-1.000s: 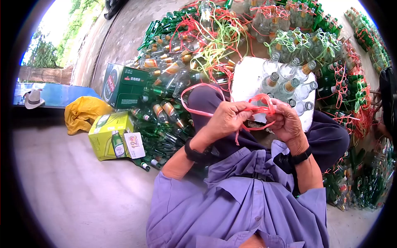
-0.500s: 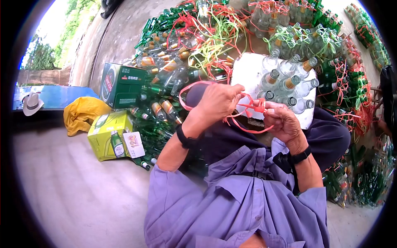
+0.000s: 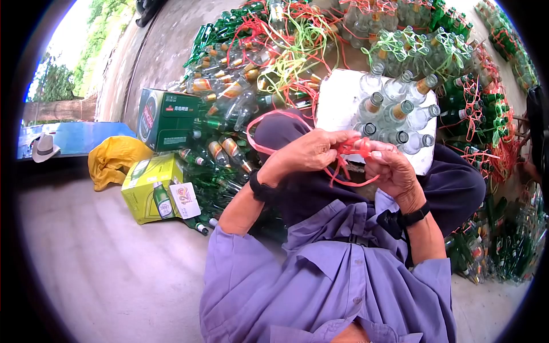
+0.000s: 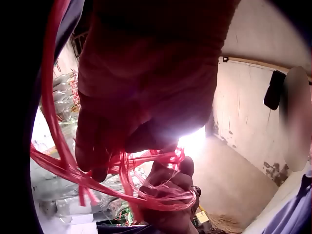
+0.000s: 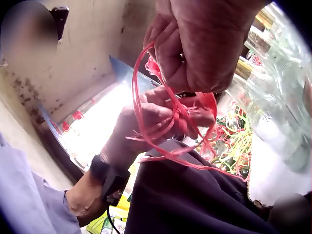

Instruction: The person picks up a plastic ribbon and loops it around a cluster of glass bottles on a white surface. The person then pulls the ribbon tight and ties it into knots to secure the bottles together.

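Observation:
Above the lap, my left hand (image 3: 306, 153) pinches a red plastic strap (image 3: 359, 147) between thumb and fingers. My right hand (image 3: 396, 172) grips the same strap from the other side, where it is bunched into small loops. One long loop trails left across the knee, and a loose loop hangs below the fingers. In the right wrist view, strands of the strap (image 5: 139, 97) ring the space below the right hand (image 5: 209, 44). Just beyond the hands, several clear glass bottles (image 3: 398, 111) stand on a white board (image 3: 337, 106).
Heaped to the left are green and clear bottles (image 3: 234, 108), with tangled red and green straps (image 3: 291, 51) at the far end. A dark green carton (image 3: 171, 117), a lime carton (image 3: 150, 188) and a yellow cloth (image 3: 117, 157) lie further left. Strapped bottle bundles (image 3: 423, 51) line the right.
The left hand drew away up and left with the strap, then came back close to the right hand. The strap is now bunched more tightly between them.

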Available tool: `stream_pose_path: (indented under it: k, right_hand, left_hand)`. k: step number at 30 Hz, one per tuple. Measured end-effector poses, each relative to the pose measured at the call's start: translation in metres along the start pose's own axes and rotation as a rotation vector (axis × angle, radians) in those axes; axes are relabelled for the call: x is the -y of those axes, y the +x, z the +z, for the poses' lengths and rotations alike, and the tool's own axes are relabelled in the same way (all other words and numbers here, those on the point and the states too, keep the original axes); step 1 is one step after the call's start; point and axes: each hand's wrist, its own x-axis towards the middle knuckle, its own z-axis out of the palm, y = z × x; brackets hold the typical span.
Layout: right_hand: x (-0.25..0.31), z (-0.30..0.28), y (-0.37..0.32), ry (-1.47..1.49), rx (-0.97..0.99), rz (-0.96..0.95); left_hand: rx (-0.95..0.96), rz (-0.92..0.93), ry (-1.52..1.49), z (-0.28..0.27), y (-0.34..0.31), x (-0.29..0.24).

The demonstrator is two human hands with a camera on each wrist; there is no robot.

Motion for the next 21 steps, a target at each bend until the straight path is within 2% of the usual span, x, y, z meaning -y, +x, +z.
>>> stream_pose_path:
  k: [1,3,4,6,9,11,14,15,17,21]
  right_hand:
    - [0.001,0.002,-0.002,-0.024,0.011,0.005]
    - [0.002,0.002,-0.003,-0.046,0.021,0.008]
    - [0.003,0.0,-0.004,-0.068,0.024,0.018]
    - [0.003,-0.001,-0.005,-0.09,0.023,0.027]
    - [0.005,0.003,-0.007,-0.172,0.009,0.052]
    - [0.005,0.004,-0.007,-0.232,-0.014,0.097]
    - [0.005,0.011,-0.007,-0.285,-0.081,0.115]
    - [0.005,0.012,-0.006,-0.285,-0.081,0.115]
    - [0.003,0.013,-0.004,-0.305,-0.107,0.117]
    - [-0.002,0.015,-0.001,-0.305,-0.153,0.165]
  left_hand:
    - [0.001,-0.001,0.0,0.001,-0.002,0.004]
    - [0.1,-0.283,-0.221,-0.001,-0.003,-0.003]
    - [0.102,-0.284,-0.221,0.0,-0.003,-0.003]
    - [0.029,-0.312,-0.409,0.002,-0.003,-0.001]
    - [0.038,-0.271,-0.486,0.002,0.0,-0.004]
    - [0.023,-0.231,-0.415,0.006,0.003,0.002]
    - [0.075,-0.035,-0.236,0.006,0.002,-0.003]
    - [0.074,-0.035,-0.236,0.007,0.001,-0.004]
    - [0.128,-0.269,-0.282,0.006,-0.002,-0.006]
    - [0.068,-0.157,-0.348,0.006,-0.01,0.008]
